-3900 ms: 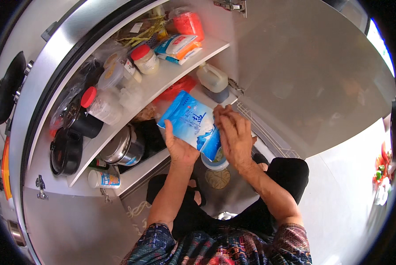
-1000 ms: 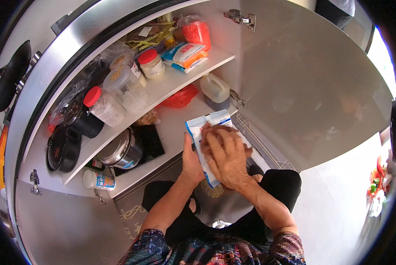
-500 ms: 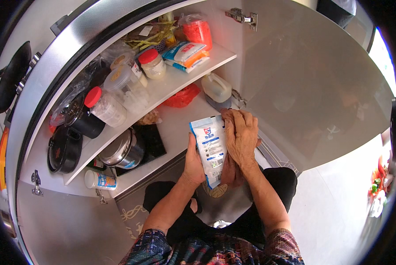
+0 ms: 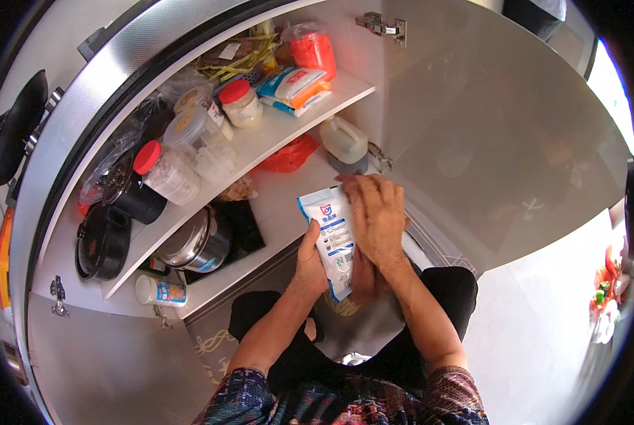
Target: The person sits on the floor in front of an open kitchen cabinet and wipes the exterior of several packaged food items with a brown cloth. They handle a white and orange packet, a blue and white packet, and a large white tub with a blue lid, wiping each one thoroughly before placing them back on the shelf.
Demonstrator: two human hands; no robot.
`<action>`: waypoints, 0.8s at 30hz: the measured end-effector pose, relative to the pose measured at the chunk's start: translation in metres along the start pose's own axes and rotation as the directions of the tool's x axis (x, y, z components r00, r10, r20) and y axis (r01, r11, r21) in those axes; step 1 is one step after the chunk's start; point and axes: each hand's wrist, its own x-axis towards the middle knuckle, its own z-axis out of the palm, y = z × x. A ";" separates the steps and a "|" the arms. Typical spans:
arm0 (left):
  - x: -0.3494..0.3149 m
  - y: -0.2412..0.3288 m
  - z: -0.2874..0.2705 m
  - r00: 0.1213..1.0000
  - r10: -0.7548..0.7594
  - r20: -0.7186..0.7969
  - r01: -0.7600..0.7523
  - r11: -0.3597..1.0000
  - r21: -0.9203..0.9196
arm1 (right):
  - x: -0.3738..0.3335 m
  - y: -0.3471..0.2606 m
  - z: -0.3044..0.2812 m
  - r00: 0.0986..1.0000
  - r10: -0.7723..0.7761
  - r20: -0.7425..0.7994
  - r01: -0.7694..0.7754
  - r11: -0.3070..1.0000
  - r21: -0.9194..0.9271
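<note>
Upright in front of the open cabinet, a white and blue plastic packet (image 4: pixel 333 237) is gripped along its left side by my left hand (image 4: pixel 311 258), the thumb lying on its face. A brown cloth (image 4: pixel 366 276) hangs from under my right hand (image 4: pixel 377 216), which presses it against the packet's right side. The right fingers are bent over the cloth and slightly blurred. Just beyond the hands, a whitish plastic jug (image 4: pixel 345 142) stands on the cabinet floor.
The cabinet's upper shelf (image 4: pixel 352 93) bears red-lidded jars (image 4: pixel 167 173), bagged packets (image 4: pixel 292 85) and black pots (image 4: pixel 103 241). Below are a steel pot (image 4: pixel 196 241), a white tub (image 4: pixel 161 290) and a red bag (image 4: pixel 288 154). An open cabinet door (image 4: pixel 501 142) extends on the right.
The packet has tilted, its top shifting slightly left. My right hand has slid a little to the left across it with the cloth.
</note>
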 end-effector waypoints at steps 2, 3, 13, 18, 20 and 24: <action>-0.001 0.001 0.004 1.000 0.014 -0.027 -0.014 1.000 0.009 | -0.003 0.013 0.002 0.979 0.205 -0.020 -0.198 0.963 0.183; 0.000 0.002 0.003 0.999 0.029 -0.021 -0.029 1.000 0.003 | -0.005 0.016 0.001 0.968 0.248 0.038 -0.247 0.917 0.312; -0.001 0.024 0.000 0.984 0.173 0.041 -0.166 0.977 -0.136 | -0.027 0.011 -0.038 0.936 0.119 0.331 -0.304 0.749 0.588; -0.004 0.017 0.001 0.997 0.077 0.007 -0.077 0.997 -0.027 | -0.022 0.005 -0.042 0.950 0.189 0.249 -0.299 0.782 0.547; -0.007 0.014 0.004 0.999 0.048 -0.006 -0.048 0.999 0.013 | -0.014 0.003 -0.040 0.965 0.181 0.189 -0.256 0.798 0.546; -0.006 0.012 0.001 0.999 -0.008 0.047 0.011 0.998 -0.055 | -0.001 0.009 -0.034 0.936 0.275 0.219 -0.352 0.724 0.593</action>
